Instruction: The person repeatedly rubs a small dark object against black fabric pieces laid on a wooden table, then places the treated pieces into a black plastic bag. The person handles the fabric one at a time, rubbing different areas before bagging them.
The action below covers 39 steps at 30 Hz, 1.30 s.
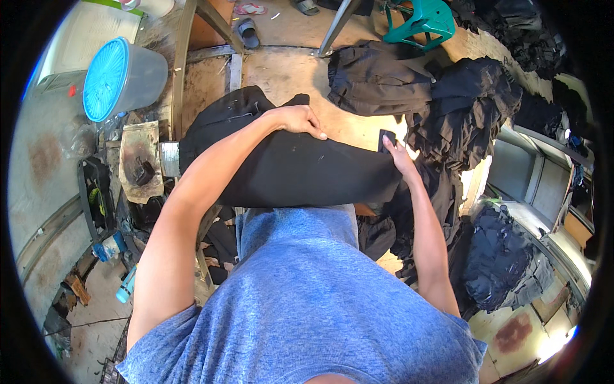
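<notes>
One left hand [296, 120] and one right hand [401, 157] gripping dark cloth [307, 169], tan floor [275, 73], heaped garments [470, 102], green stool [432, 22]

It is bright in the middle and darker near the sides. Strong light makes white patches on the floor [281, 80] right of the middle, and a white glare shines at the lower right. The shirt [288, 288] is well lit. The black cloth [300, 169] is so dark that its folds are hard to see. A round black edge goes around the picture. Straight lines bend near it, and small things there look fuzzy.
</notes>
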Tool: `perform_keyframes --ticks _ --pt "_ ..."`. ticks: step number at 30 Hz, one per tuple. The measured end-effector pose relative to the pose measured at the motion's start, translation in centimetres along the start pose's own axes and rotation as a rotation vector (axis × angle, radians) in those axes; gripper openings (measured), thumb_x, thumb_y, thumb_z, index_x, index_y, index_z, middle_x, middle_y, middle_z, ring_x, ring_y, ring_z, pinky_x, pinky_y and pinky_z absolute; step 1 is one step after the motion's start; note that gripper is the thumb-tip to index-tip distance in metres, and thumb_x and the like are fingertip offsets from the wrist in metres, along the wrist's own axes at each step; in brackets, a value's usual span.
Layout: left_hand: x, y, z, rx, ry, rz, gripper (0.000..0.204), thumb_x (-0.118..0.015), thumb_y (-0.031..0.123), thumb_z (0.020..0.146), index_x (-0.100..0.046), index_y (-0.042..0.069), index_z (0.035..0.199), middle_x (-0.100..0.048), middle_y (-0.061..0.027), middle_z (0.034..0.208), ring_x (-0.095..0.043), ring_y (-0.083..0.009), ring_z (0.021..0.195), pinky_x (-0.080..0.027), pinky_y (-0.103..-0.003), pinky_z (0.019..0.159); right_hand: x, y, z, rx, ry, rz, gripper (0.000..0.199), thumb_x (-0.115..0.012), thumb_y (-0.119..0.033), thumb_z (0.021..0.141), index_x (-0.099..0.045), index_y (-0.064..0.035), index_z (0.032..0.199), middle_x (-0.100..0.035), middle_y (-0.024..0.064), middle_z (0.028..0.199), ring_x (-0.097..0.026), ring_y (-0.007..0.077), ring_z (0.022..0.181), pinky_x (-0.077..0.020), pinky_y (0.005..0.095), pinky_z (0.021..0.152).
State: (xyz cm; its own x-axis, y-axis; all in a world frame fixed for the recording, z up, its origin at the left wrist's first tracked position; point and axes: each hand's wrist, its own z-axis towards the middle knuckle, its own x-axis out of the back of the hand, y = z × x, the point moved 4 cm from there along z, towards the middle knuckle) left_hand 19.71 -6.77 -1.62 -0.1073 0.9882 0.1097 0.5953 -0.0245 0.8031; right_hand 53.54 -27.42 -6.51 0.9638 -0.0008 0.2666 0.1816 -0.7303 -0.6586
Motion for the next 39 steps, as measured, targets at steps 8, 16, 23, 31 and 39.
perform_keyframes --ticks 8,16,23,31,39 --pt "2.1 -2.4 -0.3 0.121 -0.193 0.052 0.063 -0.090 0.058 0.091 -0.086 0.005 0.124 -0.084 -0.0042 0.103 -0.073 -0.0196 0.095 -0.055 -0.037 0.085 -3.6 -15.7 -9.4 0.702 0.452 -0.572 0.051 -0.078 -0.042 0.102 -0.068 -0.0028 0.134 -0.069 0.0180 0.126 -0.068 0.0391 0.111 -0.0544 0.0483 0.100" --pt "1.5 -4.3 1.0 0.161 -0.157 0.094 0.060 -0.091 0.060 0.088 -0.087 0.017 0.130 -0.084 -0.0054 0.130 -0.074 -0.0211 0.117 -0.055 -0.038 0.104 -19.3 -19.7 -10.3 0.992 -0.016 -0.927 0.059 -0.089 -0.026 0.088 -0.067 -0.0037 0.139 -0.067 0.0124 0.128 -0.065 0.0344 0.114 -0.0569 0.0447 0.097" --pt "1.1 -4.6 1.4 0.206 -0.165 -0.006 0.055 -0.093 0.056 0.088 -0.088 0.016 0.126 -0.085 -0.0057 0.121 -0.077 -0.0220 0.107 -0.059 -0.040 0.095 -15.3 -19.0 -14.5 0.723 -0.454 -1.159 0.060 -0.089 -0.028 0.087 -0.067 -0.0074 0.139 -0.067 0.0111 0.127 -0.064 0.0339 0.114 -0.0586 0.0431 0.098" --pt "0.9 -5.5 2.5 0.094 -0.216 0.169 0.051 -0.084 0.051 0.095 -0.086 0.010 0.126 -0.085 -0.0085 0.122 -0.076 -0.0223 0.108 -0.056 -0.040 0.098 -17.7 -23.9 -10.6 1.030 -0.200 -1.035 0.060 -0.087 -0.029 0.089 -0.067 -0.0088 0.142 -0.067 0.0088 0.126 -0.063 0.0326 0.112 -0.0593 0.0417 0.092" --pt "1.1 -3.3 1.5 0.153 -0.061 0.181 0.063 -0.088 0.060 0.087 -0.087 0.007 0.121 -0.084 -0.0127 0.124 -0.078 -0.0303 0.108 -0.059 -0.044 0.095 -13.4 -20.2 -12.8 0.952 -0.349 -1.101 0.062 -0.089 -0.024 0.085 -0.066 -0.0099 0.140 -0.066 0.0067 0.126 -0.064 0.0308 0.110 -0.0597 0.0424 0.091"
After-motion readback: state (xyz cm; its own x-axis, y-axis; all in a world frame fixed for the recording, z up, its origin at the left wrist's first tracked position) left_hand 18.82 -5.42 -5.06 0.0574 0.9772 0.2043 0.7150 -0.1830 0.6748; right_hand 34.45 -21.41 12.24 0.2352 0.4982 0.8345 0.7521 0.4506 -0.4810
